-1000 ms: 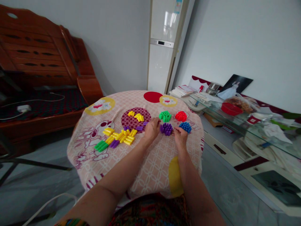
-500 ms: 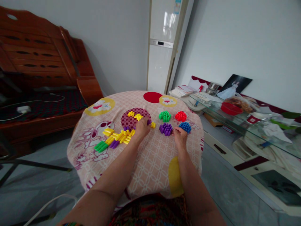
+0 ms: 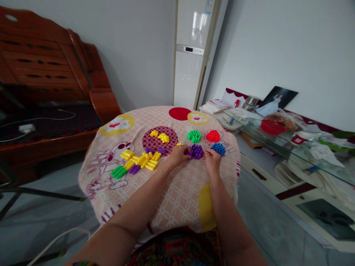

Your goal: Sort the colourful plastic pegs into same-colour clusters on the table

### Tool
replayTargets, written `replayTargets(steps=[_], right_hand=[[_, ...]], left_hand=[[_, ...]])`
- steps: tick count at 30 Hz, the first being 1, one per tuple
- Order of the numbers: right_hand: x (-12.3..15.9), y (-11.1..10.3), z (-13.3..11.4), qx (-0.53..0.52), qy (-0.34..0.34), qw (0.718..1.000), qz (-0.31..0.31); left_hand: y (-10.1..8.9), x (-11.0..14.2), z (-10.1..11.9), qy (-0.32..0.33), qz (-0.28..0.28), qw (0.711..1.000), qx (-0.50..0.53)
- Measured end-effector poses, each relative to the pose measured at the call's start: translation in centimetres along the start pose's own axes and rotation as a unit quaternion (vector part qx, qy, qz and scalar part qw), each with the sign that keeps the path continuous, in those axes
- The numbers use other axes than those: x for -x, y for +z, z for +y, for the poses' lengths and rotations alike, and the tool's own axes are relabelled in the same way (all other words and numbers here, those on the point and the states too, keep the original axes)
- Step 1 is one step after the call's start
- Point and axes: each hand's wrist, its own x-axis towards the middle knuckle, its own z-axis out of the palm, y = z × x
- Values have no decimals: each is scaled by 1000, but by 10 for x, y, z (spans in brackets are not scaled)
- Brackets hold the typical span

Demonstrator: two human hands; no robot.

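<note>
My left hand [image 3: 179, 155] is at the left edge of a bundle of purple plastic pegs [image 3: 197, 151]. Its fingers are pinched on a purple peg, which partly merges with the bundle behind it. On the bundle's other side, just below the blue bundle [image 3: 218, 149], my right hand [image 3: 213, 159] has thumb and fingertips pressed together; what they hold, if anything, is too small to make out. Left of my hands lie yellow pegs [image 3: 144, 160] in a flat branching pattern, with purple pegs [image 3: 134, 169] and green pegs [image 3: 119, 171] along it.
Behind the purple bundle stand a green bundle [image 3: 194, 136] and a red bundle [image 3: 213, 136]. Smaller yellow groups [image 3: 163, 138] lie on the cloth's dark circle. A glass-topped cabinet [image 3: 294, 151] is close on the right, a wooden bench [image 3: 50, 74] on the left.
My left hand has moved right, from over the dark circle's edge to the purple bundle, uncovering yellow and purple pegs. My right hand has stayed in place.
</note>
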Motion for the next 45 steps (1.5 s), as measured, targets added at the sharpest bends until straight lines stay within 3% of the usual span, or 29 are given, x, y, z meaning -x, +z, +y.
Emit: replayTargets(steps=[5,9,12,15,18,22,25,28,32,38,45], right_hand=[[-2,-3,4,39,-35,999,1],[-1,-2,1,17,-14,1000,-1],[1,0,-1,-3,4,1000,1],[1,0,-1,2,2,1000,6],[0,0,0,7,-2,1000,5],[1,-2,-2,4,-5,1000,1],[2,-2,-3,-4,-3,1000,2],[2,-1,-4,-8,2,1000,2],[2,-1,-5,-6,0,1000,0],[1,-2,-1,12,-14,1000,2],[-2,-3,3,35,-17,999,3]], left_hand=[[10,0,6,15,24,1000,10],[6,-1,10,4,39,999,11],[-16,-1,3,-31,61,997,-36],[-47,5,-13,-127,79,979,-142],[-72,15,-32,-209,39,951,-226],[-83,24,-44,-210,-13,949,-236],[-79,22,-41,-215,-7,949,-231],[-68,16,-31,-194,36,960,-197],[-42,7,-10,-121,49,987,-90],[-7,-3,9,-91,58,991,-86],[0,-5,12,-121,56,991,-5]])
